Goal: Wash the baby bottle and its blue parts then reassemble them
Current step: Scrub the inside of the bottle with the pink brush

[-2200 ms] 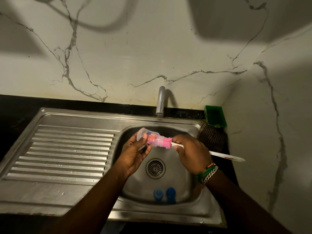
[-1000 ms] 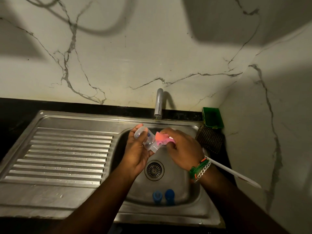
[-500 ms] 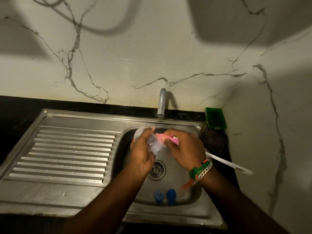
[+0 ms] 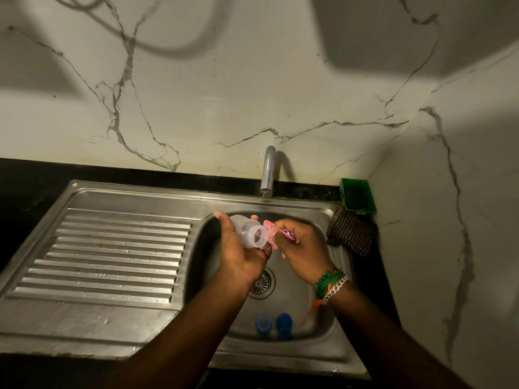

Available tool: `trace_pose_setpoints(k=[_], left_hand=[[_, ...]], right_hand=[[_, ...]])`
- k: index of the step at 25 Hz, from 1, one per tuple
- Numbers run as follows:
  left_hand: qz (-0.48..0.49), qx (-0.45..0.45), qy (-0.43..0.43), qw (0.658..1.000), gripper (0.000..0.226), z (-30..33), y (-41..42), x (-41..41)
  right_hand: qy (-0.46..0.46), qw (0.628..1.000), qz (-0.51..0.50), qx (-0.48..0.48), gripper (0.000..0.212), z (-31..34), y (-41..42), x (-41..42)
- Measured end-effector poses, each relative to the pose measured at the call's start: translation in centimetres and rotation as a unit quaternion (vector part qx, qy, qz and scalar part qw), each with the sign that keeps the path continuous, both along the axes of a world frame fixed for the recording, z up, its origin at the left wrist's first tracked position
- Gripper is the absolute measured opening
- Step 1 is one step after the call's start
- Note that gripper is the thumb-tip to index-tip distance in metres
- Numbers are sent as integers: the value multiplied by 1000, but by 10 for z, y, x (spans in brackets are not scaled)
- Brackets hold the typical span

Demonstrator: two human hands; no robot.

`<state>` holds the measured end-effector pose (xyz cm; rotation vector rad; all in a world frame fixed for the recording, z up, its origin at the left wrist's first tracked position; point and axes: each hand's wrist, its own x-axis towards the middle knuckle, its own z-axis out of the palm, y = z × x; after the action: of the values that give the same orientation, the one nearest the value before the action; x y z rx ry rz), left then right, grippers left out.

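Observation:
A clear baby bottle (image 4: 250, 233) lies tilted in my left hand (image 4: 241, 254) over the sink basin (image 4: 317, 332), its open mouth turned toward the right. My right hand (image 4: 303, 248) grips the pink sponge head of a bottle brush (image 4: 271, 231) right at the bottle's mouth, outside it. The brush's white handle is hidden behind my right hand. Two blue parts, a ring (image 4: 262, 324) and a cap (image 4: 284, 322), rest on the basin floor near its front wall.
A steel tap (image 4: 268, 171) stands behind the basin with no water running. The ribbed drainboard (image 4: 112, 256) stretches left. A dark scrub pad (image 4: 351, 234) and a green soap dish (image 4: 357, 196) sit at the back right corner. The drain (image 4: 262, 283) is below my hands.
The pink brush head has come out of the bottle and is bunched in my right hand at the mouth. The bottle has turned so its opening faces me. The white handle has gone out of sight.

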<state>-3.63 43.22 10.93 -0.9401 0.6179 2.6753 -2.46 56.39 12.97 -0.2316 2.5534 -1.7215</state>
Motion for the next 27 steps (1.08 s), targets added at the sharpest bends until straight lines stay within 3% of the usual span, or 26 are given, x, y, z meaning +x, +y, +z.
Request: trace_pose_setpoints(k=[5, 9, 10, 13, 16, 18, 21, 23, 27], left_hand=[[21, -57, -1, 998, 77, 3, -2, -9], [-7, -169, 1, 986, 118, -1, -2, -7], [-2, -191, 11, 981, 111, 1, -2, -5], [40, -241, 52, 968, 54, 8, 7, 0], [26, -229, 72, 970, 69, 9, 10, 5], [20, -201, 85, 976, 81, 12, 6, 5], [35, -173, 100, 979, 80, 19, 0, -9], [36, -155, 84, 984, 82, 20, -3, -20], [15, -147, 57, 987, 93, 11, 1, -16]], right_hand=[[-43, 998, 10, -34, 13, -17, -6, 11], [23, 1000, -11, -11, 13, -7, -14, 21], [51, 998, -32, 21, 17, -4, -15, 22], [177, 960, -132, 171, 25, 10, -13, 18], [190, 930, -181, 257, 28, 18, -1, 4], [135, 945, -150, 256, 34, 13, 10, -6], [97, 987, -84, 96, 19, 1, 10, -5], [106, 990, -85, 25, 16, 4, 7, 1], [178, 965, -91, 167, 26, 14, 10, -1]])
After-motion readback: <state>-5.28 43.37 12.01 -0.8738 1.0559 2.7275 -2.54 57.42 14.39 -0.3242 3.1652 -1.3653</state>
